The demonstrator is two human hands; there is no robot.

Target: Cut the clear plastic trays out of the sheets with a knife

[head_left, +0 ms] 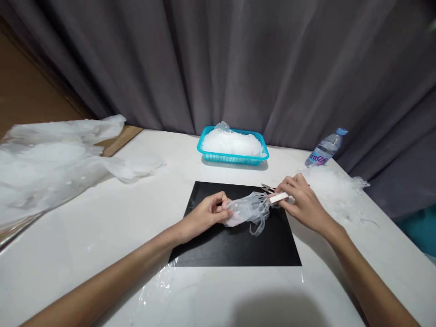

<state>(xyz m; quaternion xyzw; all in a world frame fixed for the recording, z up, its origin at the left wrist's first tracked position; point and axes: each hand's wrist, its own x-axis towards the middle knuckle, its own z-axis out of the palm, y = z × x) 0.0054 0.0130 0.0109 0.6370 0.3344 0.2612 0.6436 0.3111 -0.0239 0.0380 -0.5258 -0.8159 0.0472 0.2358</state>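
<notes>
My left hand (208,212) is closed in a pinch on the near end of a sheer white pouch (247,210) with small white dots. The pouch's gathered, stringy end reaches toward my right hand (299,202), and a loose ribbon-like loop hangs below it. The fingers of my right hand are closed around a short white bar (278,197) at the stringy end; its exact kind is unclear. Metal blades like those of scissors (267,187) show just behind it, and my fingers hide the rest. Both hands are above a black mat (235,252).
A turquoise basket (233,159) of white fluffy material stands at the back. Sheer white bags or cloth (51,168) pile up at left on cardboard (122,138). At right are a water bottle (325,150) and another sheer white heap (335,186). A grey curtain (218,63) hangs behind.
</notes>
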